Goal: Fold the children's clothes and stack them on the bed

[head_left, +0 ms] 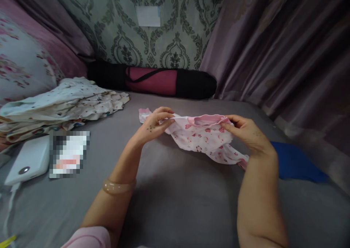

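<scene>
A small pink-and-white shirt (202, 137) with a heart and flower print hangs between my hands, just over the grey sheet. My left hand (154, 126) pinches its shoulder side, thumb and fingers closed on the cloth. At the pink neckline's right end, my right hand (243, 129) has a pinch on the fabric. One pink-cuffed sleeve sticks out beyond my left hand; the other droops toward the lower right, below my right hand. A bangle circles my left forearm.
On the left lie a pile of printed cloth (68, 102), a white power bank (30, 158) with a cable, and a blurred-out item (71, 155). A black-and-maroon roll bag (151, 81) lies along the wall. Blue folded cloth (298, 162) is at right, near the curtain (276, 44).
</scene>
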`<act>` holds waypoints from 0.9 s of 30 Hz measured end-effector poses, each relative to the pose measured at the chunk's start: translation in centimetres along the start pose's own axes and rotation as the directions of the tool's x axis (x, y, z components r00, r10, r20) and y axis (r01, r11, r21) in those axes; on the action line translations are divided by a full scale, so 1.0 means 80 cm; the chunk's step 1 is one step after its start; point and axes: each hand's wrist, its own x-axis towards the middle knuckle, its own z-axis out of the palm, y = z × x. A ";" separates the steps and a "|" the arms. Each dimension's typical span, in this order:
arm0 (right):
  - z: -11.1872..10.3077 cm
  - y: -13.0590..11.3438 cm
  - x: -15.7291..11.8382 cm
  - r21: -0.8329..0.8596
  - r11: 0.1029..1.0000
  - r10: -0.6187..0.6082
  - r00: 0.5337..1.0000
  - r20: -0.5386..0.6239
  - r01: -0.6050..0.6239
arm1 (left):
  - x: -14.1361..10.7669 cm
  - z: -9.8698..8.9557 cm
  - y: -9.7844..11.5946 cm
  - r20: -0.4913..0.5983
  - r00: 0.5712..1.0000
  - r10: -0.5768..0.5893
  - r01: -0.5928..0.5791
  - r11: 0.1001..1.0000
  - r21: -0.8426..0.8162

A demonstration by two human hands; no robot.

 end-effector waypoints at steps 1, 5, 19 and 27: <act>0.001 0.001 0.001 -0.010 1.000 0.008 0.999 0.036 -0.007 | 0.000 -0.002 0.005 -0.019 1.000 0.009 -0.009 1.000 -0.018; 0.012 -0.002 0.005 -0.101 0.994 -0.020 0.992 0.124 0.032 | -0.001 -0.010 0.023 -0.045 0.998 -0.037 0.032 0.994 -0.101; 0.017 -0.082 -0.027 -0.119 0.967 -0.200 0.963 0.182 0.224 | -0.012 -0.088 0.097 0.030 0.995 -0.096 0.098 0.989 -0.113; -0.042 -0.188 -0.035 -0.178 0.951 -0.210 0.950 0.232 0.254 | 0.009 -0.145 0.175 -0.071 0.995 -0.070 0.060 0.989 -0.132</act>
